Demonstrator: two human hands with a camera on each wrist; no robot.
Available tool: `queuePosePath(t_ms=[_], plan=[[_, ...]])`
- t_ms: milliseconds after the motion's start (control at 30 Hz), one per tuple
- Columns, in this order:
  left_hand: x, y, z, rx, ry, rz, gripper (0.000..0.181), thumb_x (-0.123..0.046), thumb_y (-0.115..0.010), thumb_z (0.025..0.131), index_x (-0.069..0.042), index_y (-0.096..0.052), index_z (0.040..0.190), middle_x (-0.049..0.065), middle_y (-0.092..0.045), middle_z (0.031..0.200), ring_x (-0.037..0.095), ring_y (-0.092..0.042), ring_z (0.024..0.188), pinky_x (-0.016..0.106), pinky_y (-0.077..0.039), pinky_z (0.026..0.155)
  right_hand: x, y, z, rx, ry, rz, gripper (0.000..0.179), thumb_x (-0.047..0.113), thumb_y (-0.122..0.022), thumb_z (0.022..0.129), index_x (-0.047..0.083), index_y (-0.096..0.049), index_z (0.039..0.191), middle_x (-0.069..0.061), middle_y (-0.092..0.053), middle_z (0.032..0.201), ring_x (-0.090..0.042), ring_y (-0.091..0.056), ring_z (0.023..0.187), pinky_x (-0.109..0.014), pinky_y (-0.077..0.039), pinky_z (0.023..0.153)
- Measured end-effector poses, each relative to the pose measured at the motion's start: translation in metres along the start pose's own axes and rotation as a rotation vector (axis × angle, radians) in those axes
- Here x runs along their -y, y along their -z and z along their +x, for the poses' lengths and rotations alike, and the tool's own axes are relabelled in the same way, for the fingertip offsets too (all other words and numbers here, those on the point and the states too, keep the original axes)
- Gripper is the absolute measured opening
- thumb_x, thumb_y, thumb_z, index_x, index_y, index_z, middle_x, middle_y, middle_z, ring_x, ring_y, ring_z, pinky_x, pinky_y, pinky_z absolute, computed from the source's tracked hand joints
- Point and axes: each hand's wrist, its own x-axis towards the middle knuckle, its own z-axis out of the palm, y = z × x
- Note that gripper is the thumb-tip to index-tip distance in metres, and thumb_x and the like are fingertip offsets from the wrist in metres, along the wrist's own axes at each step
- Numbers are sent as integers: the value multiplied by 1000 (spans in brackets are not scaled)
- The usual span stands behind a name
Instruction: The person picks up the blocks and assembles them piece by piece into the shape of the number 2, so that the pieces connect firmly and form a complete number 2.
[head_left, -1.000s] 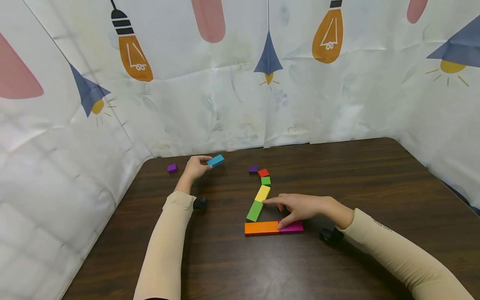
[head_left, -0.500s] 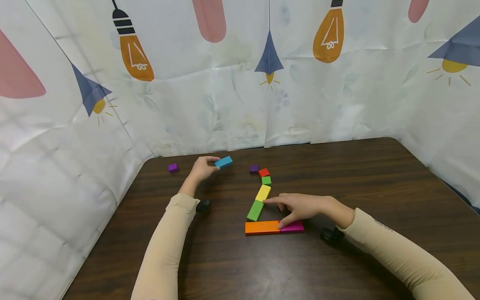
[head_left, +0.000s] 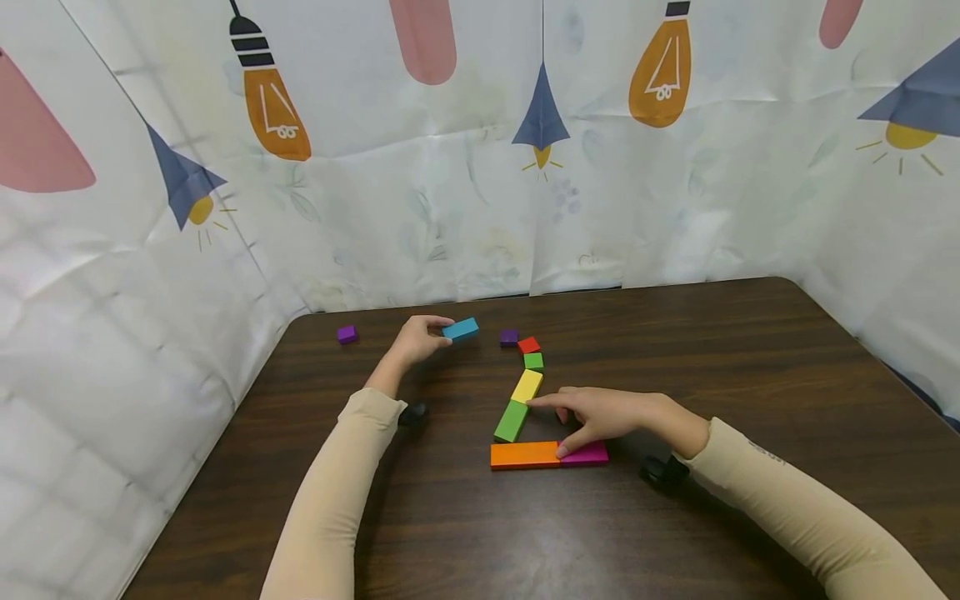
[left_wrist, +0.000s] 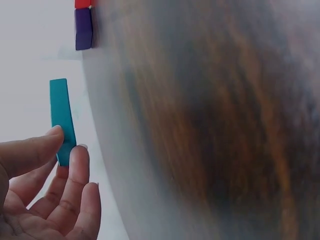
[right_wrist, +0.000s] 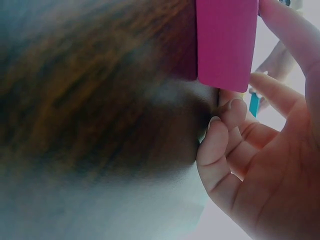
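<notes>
Thumb and fingers of my left hand (head_left: 417,340) pinch one end of a blue block (head_left: 461,330) near the table's back edge. The left wrist view shows this block (left_wrist: 61,110) pointing toward a dark purple block (left_wrist: 83,29). My right hand (head_left: 603,412) is spread: its index fingertip is at the seam of a yellow block (head_left: 527,386) and a long green block (head_left: 512,422). Its thumb rests where an orange block (head_left: 525,456) meets a magenta block (head_left: 585,454). A small green block (head_left: 533,362) and a red block (head_left: 528,344) continue the line up to the dark purple one.
A lone purple block (head_left: 347,334) lies at the back left of the brown wooden table (head_left: 735,350). Behind the table hangs a white curtain (head_left: 465,217) printed with lamps and bulbs.
My left hand has moved right with the blue block, closer to the dark purple block. My right hand stays in place over the orange, magenta, yellow and green blocks.
</notes>
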Motion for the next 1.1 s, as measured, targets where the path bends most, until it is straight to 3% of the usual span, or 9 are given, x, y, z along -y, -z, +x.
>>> queuePosePath(t_ms=[400, 800, 933, 1100], plan=[[-5, -10, 1, 27, 0, 8, 39, -2, -67, 98, 2, -63, 136, 24, -60, 133, 31, -61, 103, 41, -50, 89, -2, -2, 2, 1, -16, 9, 79, 35, -80, 91, 16, -42, 158, 1, -49, 101, -14, -46, 82, -28, -39, 70], [-11, -16, 2, 52, 6, 44, 38, -3, -69, 97, 1, -65, 135, 23, -56, 141, 33, -56, 113, 44, -48, 96, -7, -3, 2, 1, 2, 5, 80, 41, -79, 91, 18, -42, 158, 1, -50, 101, -14, -47, 83, -28, -40, 71], [-11, -18, 2, 68, -2, 60, 38, -3, -68, 98, 1, -65, 135, 23, -55, 143, 35, -54, 124, 46, -46, 102, -5, -2, 2, -2, -5, 10, 79, 38, -79, 91, 17, -42, 157, 1, -50, 101, -14, -46, 82, -28, -39, 71], [-13, -20, 3, 77, -10, 65, 37, -3, -68, 98, 2, -65, 135, 23, -57, 141, 36, -55, 125, 47, -47, 102, -2, -1, 1, -1, -3, 17, 78, 34, -80, 92, 14, -43, 157, -1, -50, 101, -15, -46, 82, -29, -39, 71]])
